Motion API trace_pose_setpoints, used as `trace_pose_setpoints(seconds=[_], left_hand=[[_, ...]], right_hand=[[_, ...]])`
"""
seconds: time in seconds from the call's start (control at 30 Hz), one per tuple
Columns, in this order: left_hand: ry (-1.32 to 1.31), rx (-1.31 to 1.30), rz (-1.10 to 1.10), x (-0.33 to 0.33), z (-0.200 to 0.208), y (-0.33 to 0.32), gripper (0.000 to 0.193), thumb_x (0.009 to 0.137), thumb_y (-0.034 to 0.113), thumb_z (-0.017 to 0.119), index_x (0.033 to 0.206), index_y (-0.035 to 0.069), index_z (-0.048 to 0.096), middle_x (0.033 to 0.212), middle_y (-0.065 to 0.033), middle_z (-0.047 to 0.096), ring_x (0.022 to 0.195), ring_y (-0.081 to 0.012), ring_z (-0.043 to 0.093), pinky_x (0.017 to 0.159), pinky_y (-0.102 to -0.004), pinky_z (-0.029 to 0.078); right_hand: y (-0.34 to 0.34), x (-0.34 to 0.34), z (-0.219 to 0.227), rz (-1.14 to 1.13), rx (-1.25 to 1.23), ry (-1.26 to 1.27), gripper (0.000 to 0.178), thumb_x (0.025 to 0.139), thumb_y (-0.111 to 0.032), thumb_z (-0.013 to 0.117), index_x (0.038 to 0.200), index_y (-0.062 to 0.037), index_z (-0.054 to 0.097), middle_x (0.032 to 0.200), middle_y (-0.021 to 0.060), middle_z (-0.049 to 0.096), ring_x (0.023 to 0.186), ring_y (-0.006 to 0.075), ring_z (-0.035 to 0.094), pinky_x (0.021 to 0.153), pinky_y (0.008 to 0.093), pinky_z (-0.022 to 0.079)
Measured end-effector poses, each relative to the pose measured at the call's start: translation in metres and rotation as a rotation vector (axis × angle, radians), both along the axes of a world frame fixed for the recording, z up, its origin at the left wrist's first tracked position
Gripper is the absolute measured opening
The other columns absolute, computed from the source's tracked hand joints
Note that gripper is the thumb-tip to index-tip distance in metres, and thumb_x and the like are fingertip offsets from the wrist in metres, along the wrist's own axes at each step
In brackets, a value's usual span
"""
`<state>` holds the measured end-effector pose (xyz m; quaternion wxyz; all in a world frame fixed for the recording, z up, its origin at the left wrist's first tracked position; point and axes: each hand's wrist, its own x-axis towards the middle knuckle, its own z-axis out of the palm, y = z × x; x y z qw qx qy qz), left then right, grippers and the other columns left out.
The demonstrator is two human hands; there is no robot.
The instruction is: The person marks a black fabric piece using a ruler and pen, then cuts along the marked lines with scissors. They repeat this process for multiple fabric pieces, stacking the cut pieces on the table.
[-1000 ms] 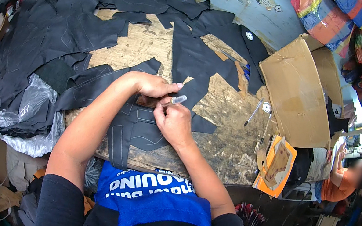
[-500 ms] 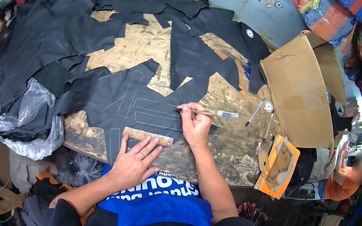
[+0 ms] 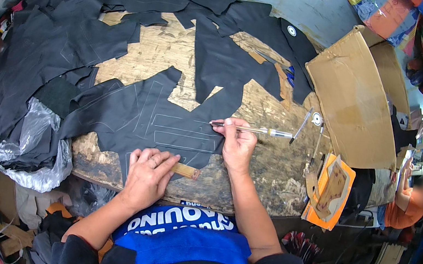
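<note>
My right hand [image 3: 238,146] pinches a slim pen [image 3: 264,131] with a clear barrel. Its tip is at a marked black leather piece [image 3: 132,111], by the right end of the pale outlined strips. Lower left, my left hand [image 3: 150,171] is closed over the left part of a tan rectangular template [image 3: 186,171], fingers together. The template's right end sticks out past the fingers; the rest is hidden under the hand. Pale drawn lines, some long rectangles among them, cover the leather above my left hand.
More black leather pieces [image 3: 44,34] spread over the wooden board [image 3: 147,47]. A clear plastic bag [image 3: 32,164] sits at left, a cardboard box [image 3: 352,99] at right. Pens [image 3: 301,126] and an orange sheet bearing a tan pattern piece [image 3: 332,191] lie nearby. Another person [image 3: 409,205] sits far right.
My left hand has gone from lying with fingers spread on the template to closing over its left part. The template is slightly tilted. My right hand has shifted slightly right with the pen.
</note>
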<state>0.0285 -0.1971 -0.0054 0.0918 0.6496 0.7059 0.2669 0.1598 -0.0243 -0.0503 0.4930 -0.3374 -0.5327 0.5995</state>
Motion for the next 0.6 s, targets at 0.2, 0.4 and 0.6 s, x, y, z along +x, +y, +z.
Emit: trace_pose_setpoints(seconds=[0.2,0.4,0.6], left_hand=[[-0.276,-0.035,-0.174,-0.014,0.018,0.025,0.024,0.072,-0.001,0.065,0.095,0.003,0.067,0.083,-0.012,0.061,0.078,-0.0296,0.061,0.068,-0.0362,0.05],[0.008,0.156,-0.02,-0.026,0.022,0.069,0.037,0.07,0.004,0.069,0.107,0.006,0.062,0.104,-0.0149,0.059,0.099,-0.0322,0.055,0.083,-0.0412,0.044],[0.092,-0.192,-0.266,0.009,0.002,0.052,0.057,0.079,0.038,0.067,0.124,0.005,0.054,0.137,-0.0172,0.041,0.131,-0.0329,0.034,0.103,-0.0652,0.018]], right_hand=[[0.002,0.006,-0.002,-0.088,-0.091,0.225,0.019,0.096,-0.012,0.051,0.102,0.0052,0.053,0.077,0.0112,0.063,0.075,0.0215,0.066,0.069,0.0316,0.056],[-0.001,0.006,0.002,-0.133,-0.032,0.163,0.019,0.096,-0.011,0.049,0.106,0.0046,0.053,0.079,0.0105,0.062,0.077,0.0213,0.065,0.069,0.0305,0.055],[-0.007,0.011,0.01,-0.128,0.135,-0.121,0.014,0.094,-0.005,0.051,0.101,0.0068,0.055,0.081,0.0111,0.063,0.078,0.0164,0.065,0.069,0.026,0.053]])
